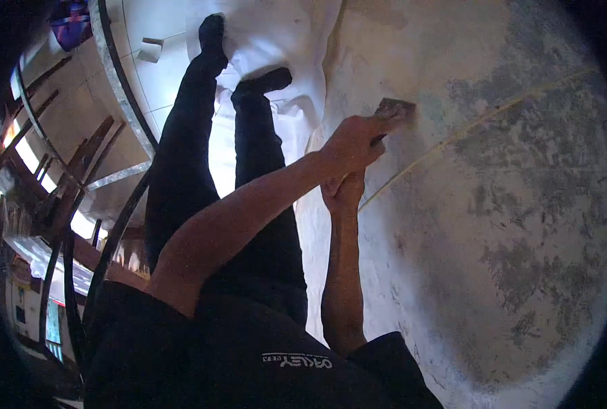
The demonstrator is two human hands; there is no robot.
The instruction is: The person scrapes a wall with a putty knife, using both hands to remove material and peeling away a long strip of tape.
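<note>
Dim fisheye view, dark vignetted edges, daylight glaring from the left.

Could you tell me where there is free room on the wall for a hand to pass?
The wall is bare right of the yellow line and below it. It is crowded where both hands press the scraper against it.
</note>
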